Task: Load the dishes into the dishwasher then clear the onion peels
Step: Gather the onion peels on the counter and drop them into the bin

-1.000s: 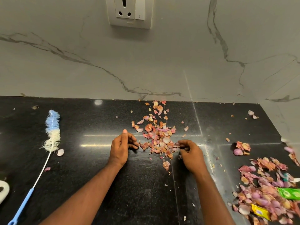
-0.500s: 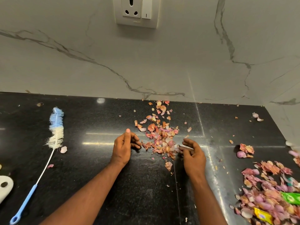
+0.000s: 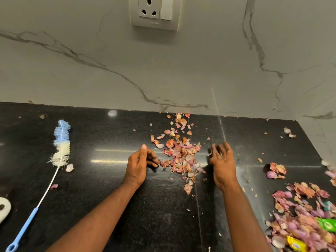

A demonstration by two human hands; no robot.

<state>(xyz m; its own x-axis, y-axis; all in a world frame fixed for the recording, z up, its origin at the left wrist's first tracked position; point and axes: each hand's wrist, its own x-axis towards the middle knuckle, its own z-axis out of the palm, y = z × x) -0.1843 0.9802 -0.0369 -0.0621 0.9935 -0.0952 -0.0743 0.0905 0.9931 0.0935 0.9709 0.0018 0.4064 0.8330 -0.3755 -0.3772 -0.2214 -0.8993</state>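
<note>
Head view: the onion peels [image 3: 179,155] lie in a loose pile at the worktop [image 3: 101,160] centre, with a larger heap at 4 o'clock. Left hand [image 3: 139,163] flanks the pile at 9 o'clock, grip half-curled and empty; right hand [image 3: 222,160] at 3 o'clock, fingers spread, holding nothing. Peels look light, brittle, easily scattered — best taken by cupping from both sides.

Two hands, the left hand [image 3: 138,164] and the right hand [image 3: 222,163], flank one central heap of onion peels [image 3: 181,155] on one black bench [image 3: 101,142]. One bottle brush [image 3: 60,144], one wall socket [image 3: 154,12], one green wrapper [image 3: 327,224] and one yellow wrapper [image 3: 296,243] complete the count; a second, larger peel heap [image 3: 300,215] lies at right.
</note>
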